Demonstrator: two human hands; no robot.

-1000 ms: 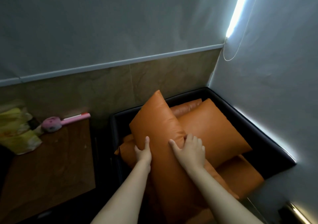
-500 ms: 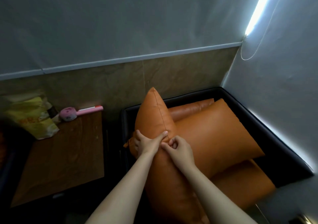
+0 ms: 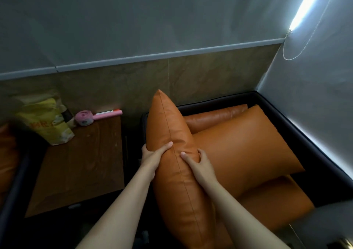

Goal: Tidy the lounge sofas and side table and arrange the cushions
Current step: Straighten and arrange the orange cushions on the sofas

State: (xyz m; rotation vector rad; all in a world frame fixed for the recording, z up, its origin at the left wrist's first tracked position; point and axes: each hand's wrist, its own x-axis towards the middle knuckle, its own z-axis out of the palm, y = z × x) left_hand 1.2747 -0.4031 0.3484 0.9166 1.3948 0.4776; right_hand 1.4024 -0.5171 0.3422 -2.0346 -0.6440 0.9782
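Note:
An orange leather cushion [image 3: 172, 126] stands on edge at the left end of the black-framed sofa [image 3: 286, 115], its seam facing me. My left hand [image 3: 152, 156] grips its left side, thumb across the front. My right hand [image 3: 198, 165] grips its right side, thumb near the seam. A second orange cushion [image 3: 244, 147] lies flat to the right, partly over a back cushion [image 3: 214, 115]. The orange seat cushion [image 3: 275, 204] shows at lower right.
A wooden side table [image 3: 80, 164] stands left of the sofa. On its far edge lie a yellow bag [image 3: 45, 122] and a pink handheld fan [image 3: 95, 115]. Another orange sofa [image 3: 7, 159] shows at far left. Walls close in behind and right, with a blind cord [image 3: 298, 51].
The cushion has turned from leaning flat to standing on edge. My hands shifted from pressing its face to gripping both sides. The view has swung slightly left.

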